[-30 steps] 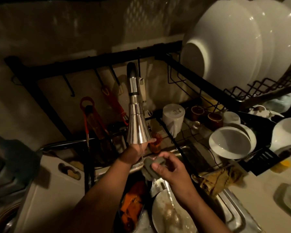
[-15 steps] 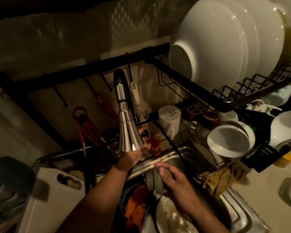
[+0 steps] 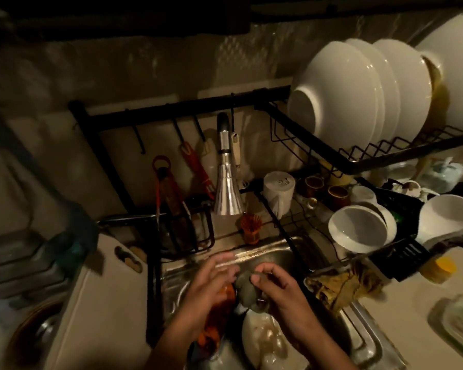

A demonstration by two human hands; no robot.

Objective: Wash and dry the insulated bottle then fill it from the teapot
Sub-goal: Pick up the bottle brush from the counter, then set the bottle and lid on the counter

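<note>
Looking down into the steel sink, I have both hands low over the basin. My right hand curls its fingers and thumb round a grey rounded object and holds it above a smeared white plate that lies in the sink. In this dim light I cannot tell whether that object is a sponge or a part of the insulated bottle, and I cannot make out the bottle itself anywhere. My left hand is just beside the grey object with its fingers stretched out and loosely spread. It is motion-blurred, so I cannot tell if the fingertips touch the object. Under that hand something orange sits in the basin. The chrome faucet hangs behind and above both hands. A yellowish cloth is draped on the sink's right edge.
</note>
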